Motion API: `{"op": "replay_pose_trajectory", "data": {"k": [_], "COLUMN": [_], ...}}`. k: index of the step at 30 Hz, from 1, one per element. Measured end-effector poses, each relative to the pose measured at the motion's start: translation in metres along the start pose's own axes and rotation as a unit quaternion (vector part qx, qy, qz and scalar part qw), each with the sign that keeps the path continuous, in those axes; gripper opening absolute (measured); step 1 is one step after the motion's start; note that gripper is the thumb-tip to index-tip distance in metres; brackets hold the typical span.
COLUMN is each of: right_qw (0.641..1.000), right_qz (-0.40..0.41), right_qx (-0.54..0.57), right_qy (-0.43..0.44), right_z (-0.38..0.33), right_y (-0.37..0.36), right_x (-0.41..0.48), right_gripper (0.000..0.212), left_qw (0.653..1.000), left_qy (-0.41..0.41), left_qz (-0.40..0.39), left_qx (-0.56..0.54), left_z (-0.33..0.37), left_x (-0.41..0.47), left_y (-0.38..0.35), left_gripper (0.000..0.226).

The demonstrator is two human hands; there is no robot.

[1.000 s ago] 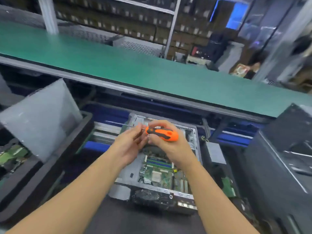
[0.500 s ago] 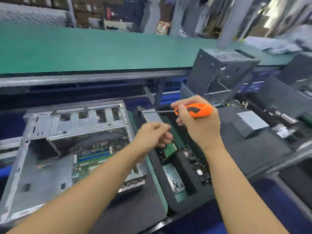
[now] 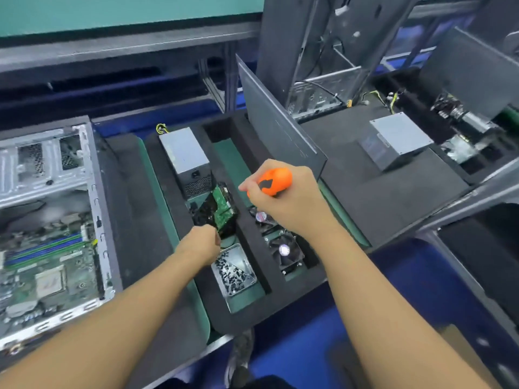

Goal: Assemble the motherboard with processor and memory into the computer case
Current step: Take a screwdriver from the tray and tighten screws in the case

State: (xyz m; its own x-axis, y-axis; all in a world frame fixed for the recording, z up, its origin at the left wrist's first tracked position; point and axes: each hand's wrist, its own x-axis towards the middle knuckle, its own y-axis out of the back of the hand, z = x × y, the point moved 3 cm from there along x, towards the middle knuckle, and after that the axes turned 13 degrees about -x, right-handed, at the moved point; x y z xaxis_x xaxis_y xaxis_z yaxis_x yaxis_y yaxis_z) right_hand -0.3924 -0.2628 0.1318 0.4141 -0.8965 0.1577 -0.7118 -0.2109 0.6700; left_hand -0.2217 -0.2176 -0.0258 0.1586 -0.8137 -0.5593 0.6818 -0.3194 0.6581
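Note:
An open computer case (image 3: 92, 192) lies at the left with the green motherboard (image 3: 47, 265) inside it, its memory sticks and processor in place. My right hand (image 3: 289, 200) grips an orange screwdriver (image 3: 273, 181) over a black foam tray (image 3: 252, 301). My left hand (image 3: 200, 244) reaches into that tray, fingers curled down beside a small metal box of dark screws (image 3: 234, 269). Whether it holds a screw is hidden. A green-backed hard drive (image 3: 220, 210) leans in the slot just beyond my left hand.
In the foam tray sit a grey power supply (image 3: 185, 155) and two cooler fans (image 3: 286, 252). A dark side panel (image 3: 275, 127) stands behind it. To the right are another grey power supply (image 3: 398, 138) on a black mat and an upright case (image 3: 317, 51).
My view swung right from the case to the foam tray. My left hand dropped from the screwdriver tip to the screw box. My right hand moved right and tipped the screwdriver toward me.

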Motion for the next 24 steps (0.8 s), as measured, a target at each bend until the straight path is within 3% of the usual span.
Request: {"op": "replay_pose_trajectory", "data": {"k": [6, 12, 15, 18, 21, 24], "right_qw": [0.999, 0.995, 0.994, 0.994, 0.993, 0.989], "right_qz": [0.002, 0.047, 0.050, 0.053, 0.071, 0.092], "right_qx": [0.052, 0.082, 0.092, 0.086, 0.094, 0.106], "right_qy": [-0.002, -0.027, -0.033, -0.026, -0.029, -0.037], "right_z": [0.022, 0.034, 0.036, 0.034, 0.034, 0.035], "right_y": [-0.003, 0.004, 0.005, 0.003, 0.008, 0.014], "right_x": [0.000, 0.003, 0.006, 0.005, 0.003, 0.002], "right_gripper": [0.007, 0.019, 0.021, 0.023, 0.025, 0.026], "left_qw": [0.997, 0.964, 0.967, 0.944, 0.930, 0.946], "left_qy": [-0.045, -0.145, -0.118, -0.091, -0.070, -0.028], "left_qz": [-0.027, 0.009, -0.029, -0.070, -0.066, -0.038], "left_qx": [0.050, 0.223, 0.225, 0.308, 0.356, 0.321], "left_z": [-0.013, -0.009, -0.003, -0.001, -0.004, -0.002], "left_x": [0.021, 0.035, 0.041, 0.043, 0.047, 0.058], "left_y": [-0.014, -0.015, -0.029, -0.050, -0.062, -0.068], "left_gripper": [0.016, 0.023, 0.024, 0.013, 0.017, 0.020]}}
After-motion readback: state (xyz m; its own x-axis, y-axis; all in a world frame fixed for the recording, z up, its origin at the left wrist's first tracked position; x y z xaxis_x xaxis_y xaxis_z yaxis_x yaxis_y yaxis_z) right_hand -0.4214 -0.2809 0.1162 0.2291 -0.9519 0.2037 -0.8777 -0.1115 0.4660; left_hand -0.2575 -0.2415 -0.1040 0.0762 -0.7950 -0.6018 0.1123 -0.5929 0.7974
